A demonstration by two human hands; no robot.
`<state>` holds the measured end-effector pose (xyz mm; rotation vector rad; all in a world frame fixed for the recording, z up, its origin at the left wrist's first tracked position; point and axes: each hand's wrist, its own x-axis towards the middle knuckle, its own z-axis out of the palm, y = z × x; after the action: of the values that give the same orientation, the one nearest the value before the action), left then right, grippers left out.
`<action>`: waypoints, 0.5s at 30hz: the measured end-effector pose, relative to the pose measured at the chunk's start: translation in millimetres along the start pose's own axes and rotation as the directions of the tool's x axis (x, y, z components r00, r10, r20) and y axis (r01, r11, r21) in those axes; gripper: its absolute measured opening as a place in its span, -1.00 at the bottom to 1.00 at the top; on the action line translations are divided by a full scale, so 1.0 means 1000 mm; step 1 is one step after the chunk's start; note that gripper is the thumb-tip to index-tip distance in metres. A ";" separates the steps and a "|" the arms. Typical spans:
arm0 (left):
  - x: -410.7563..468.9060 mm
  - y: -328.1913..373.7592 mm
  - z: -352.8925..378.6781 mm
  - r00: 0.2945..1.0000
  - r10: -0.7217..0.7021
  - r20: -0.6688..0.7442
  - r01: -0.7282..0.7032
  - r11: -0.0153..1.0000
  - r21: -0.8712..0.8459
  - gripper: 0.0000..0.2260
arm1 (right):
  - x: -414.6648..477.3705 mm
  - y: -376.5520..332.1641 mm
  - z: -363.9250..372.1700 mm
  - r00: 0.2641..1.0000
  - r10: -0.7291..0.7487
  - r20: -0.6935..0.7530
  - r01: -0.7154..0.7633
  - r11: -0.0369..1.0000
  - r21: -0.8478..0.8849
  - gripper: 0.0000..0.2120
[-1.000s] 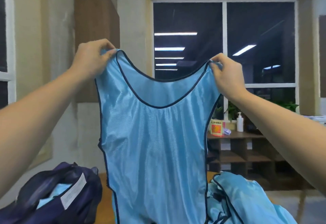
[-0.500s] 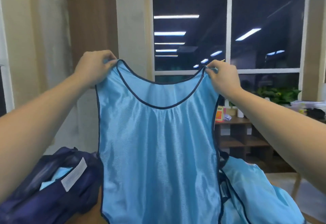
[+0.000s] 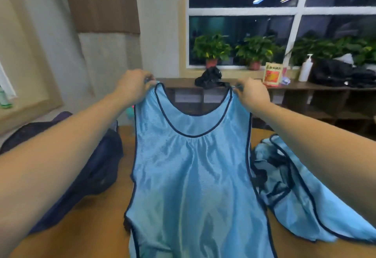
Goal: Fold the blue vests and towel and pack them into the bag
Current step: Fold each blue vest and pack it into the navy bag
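Above the desk [image 3: 97, 223], 1 blue vest [image 3: 193, 176] hung spread; I logged my left grip [image 3: 133, 87] and right grip [image 3: 252, 95] each pinching 1 shoulder strap. Dark bag [image 3: 95, 166] lay at its left, crumpled vests [image 3: 301, 192] at its right.

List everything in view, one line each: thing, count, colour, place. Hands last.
held vest: one, light blue with dark trim, hanging at centre
vest heap: count unclear, light blue, on the table at right
bag: one, dark navy, on the table at left
table: one, orange-brown wood, foreground
shelf unit: one, dark brown, below the window
potted plants: several, green, along the window
pump bottle: one, white, on the shelf unit
box: one, red and yellow, beside the pump bottle
left hand: pinches the held vest's left shoulder strap
right hand: pinches its right shoulder strap
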<state>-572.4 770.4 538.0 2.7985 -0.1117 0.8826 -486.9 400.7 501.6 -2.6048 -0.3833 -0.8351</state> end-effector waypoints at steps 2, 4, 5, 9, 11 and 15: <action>0.000 -0.006 0.026 1.000 0.002 0.030 -0.001 1.000 -0.026 -0.83 | 0.003 0.004 0.025 0.999 -0.021 0.035 0.022 1.000 -0.016 -0.80; 0.001 -0.012 0.050 0.998 -0.016 0.066 0.018 0.999 -0.040 -0.84 | 0.004 0.007 0.048 0.996 -0.027 0.086 0.031 0.999 -0.041 -0.82; 0.001 -0.015 0.062 0.997 -0.025 0.079 0.029 0.998 -0.048 -0.85 | 0.004 0.008 0.059 0.994 -0.025 0.110 0.032 0.998 -0.057 -0.83; 0.001 -0.022 0.107 0.989 -0.085 0.123 0.094 0.994 -0.063 -0.87 | 0.004 0.016 0.105 0.985 0.025 0.172 0.002 0.988 -0.154 -0.87; 0.000 -0.025 0.130 0.981 -0.110 0.157 0.120 0.991 -0.055 -0.86 | 0.002 0.020 0.128 0.981 0.040 0.190 -0.003 0.981 -0.195 -0.86; -0.001 -0.032 0.171 0.970 -0.123 0.210 0.128 0.992 -0.013 -0.84 | 0.000 0.032 0.168 0.969 0.073 0.235 -0.017 0.973 -0.229 -0.81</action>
<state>-473.2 765.0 395.5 2.8290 0.0225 0.5530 -391.6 444.2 366.3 -2.9277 -0.3084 -0.5737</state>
